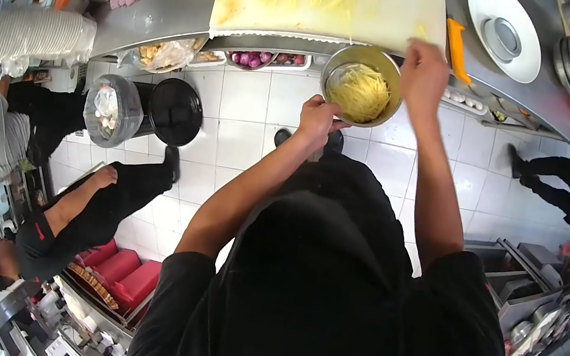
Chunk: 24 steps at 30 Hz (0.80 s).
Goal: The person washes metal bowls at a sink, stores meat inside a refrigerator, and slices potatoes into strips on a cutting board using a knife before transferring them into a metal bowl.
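Steel desk (170, 9) edge ahead, we grip the light, rigid metal bowl (361, 83) of limp, slippery potato strips (358, 92) by its rim, left hand (318, 119) fingers clamped there, right hand (423, 76) fingers bunched above.

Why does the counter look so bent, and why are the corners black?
Head view: a fisheye lens curves the steel counter and leaves black corners; lighting is bright and even; the left hand holding the bowl of potato strips is sharp, the right hand slightly blurred.
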Each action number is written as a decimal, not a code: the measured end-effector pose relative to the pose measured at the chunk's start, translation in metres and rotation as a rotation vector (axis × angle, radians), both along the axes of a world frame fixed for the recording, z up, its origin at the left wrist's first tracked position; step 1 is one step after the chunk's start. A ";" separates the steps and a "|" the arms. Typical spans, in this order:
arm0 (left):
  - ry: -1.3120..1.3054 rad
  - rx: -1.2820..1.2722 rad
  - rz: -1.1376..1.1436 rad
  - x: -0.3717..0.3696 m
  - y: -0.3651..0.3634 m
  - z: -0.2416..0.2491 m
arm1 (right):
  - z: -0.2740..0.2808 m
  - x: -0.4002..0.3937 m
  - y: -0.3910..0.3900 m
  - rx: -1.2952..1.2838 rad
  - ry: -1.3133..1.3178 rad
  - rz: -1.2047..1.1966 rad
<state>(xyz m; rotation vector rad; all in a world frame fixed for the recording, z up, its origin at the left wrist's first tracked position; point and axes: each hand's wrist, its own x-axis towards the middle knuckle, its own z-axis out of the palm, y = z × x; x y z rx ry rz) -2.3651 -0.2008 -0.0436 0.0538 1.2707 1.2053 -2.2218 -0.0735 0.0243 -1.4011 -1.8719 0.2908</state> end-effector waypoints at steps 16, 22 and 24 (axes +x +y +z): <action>-0.014 -0.052 0.047 -0.013 -0.001 0.015 | 0.006 -0.034 0.061 -0.140 0.033 0.193; 0.022 -0.047 0.065 -0.030 -0.007 0.024 | -0.037 -0.089 0.182 -0.001 -0.234 -0.326; 0.029 -0.043 0.086 -0.034 -0.012 0.018 | -0.036 -0.120 0.187 -0.069 -0.301 -0.245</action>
